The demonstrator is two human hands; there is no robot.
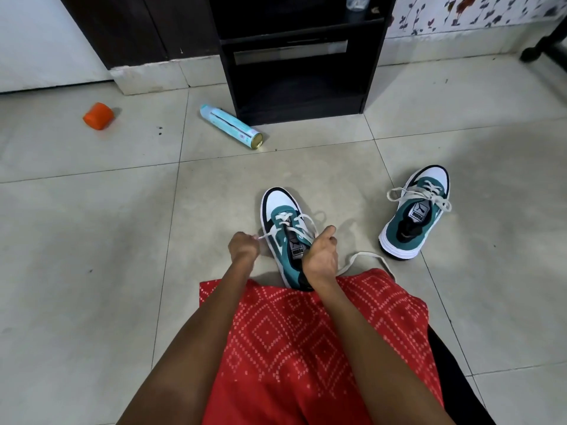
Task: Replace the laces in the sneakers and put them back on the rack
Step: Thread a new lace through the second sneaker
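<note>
A teal, white and black sneaker (pixel 277 210) stands on the tiled floor just in front of my lap, toe pointing away. Its white lace (pixel 302 223) is threaded through the lower eyelets. My left hand (pixel 243 246) pinches one lace end at the shoe's left side. My right hand (pixel 320 256) rests on the shoe's tongue and collar, gripping it; a loose lace length (pixel 366 256) trails to the right of it. The second matching sneaker (pixel 412 222) sits apart at the right, laced, with its lace ends loose. The black rack (pixel 294 75) stands ahead.
A light blue spray can (pixel 231 126) lies on its side left of the rack's foot. An orange cap (pixel 98 115) lies farther left. A dark furniture leg (pixel 543 47) shows at the far right. My red patterned garment (pixel 306 348) covers my lap.
</note>
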